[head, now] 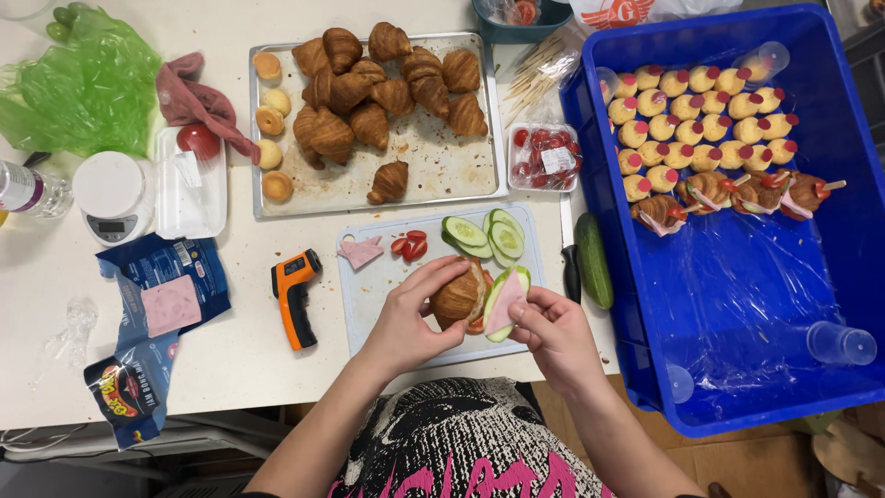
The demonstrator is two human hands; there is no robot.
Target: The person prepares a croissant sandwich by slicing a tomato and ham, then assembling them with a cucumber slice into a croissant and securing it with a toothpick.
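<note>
While left hand (411,318) grips croissant (458,295) — right hand (551,329) (fingertips) tucks cucumber slice (499,297).

The croissant (458,297) in my left grip (412,318) looked flaky and glossy-browned. At twelve o'clock lay a dull, crumb-dusted metal tray (442,171). At three o'clock the blue plastic crate (830,55) shone, lined with crinkled clear film (737,304). The bench (240,369) looked smooth and matt.
</note>
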